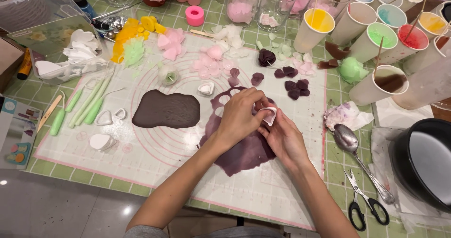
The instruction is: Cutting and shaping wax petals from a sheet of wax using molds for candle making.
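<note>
A small white petal-shaped cutter (269, 115) sits pinched between both hands, right over the upper edge of a rolled-out sheet of purple paste (244, 151) that lies on the pale silicone work mat (141, 167). The cutter's rounded end points down and to the right, toward the right hand (284, 139), which cups it from beneath with fingers half curled, palm turned upward. The left hand (239, 118) comes in from above and to the left, its fingers bent closed over the cutter's top rim, so the cutter lies at the fingertips of both hands, touching each; neither is clearly nearer. Whether a cut piece of paste is inside the cutter cannot be told, as the fingers cover its opening. The purple sheet shows a cut-out gap just above the left hand. To the left of the hands, apart from the purple sheet, lies a flat piece of dark brown paste (166, 109). Above the right hand, a scatter of dark purple petals (295, 88) rests on the mat, with pink petals (209, 62) farther up and left. To the right, off the mat, lie a metal spoon (350, 142) and black-handled scissors (359, 205).
</note>
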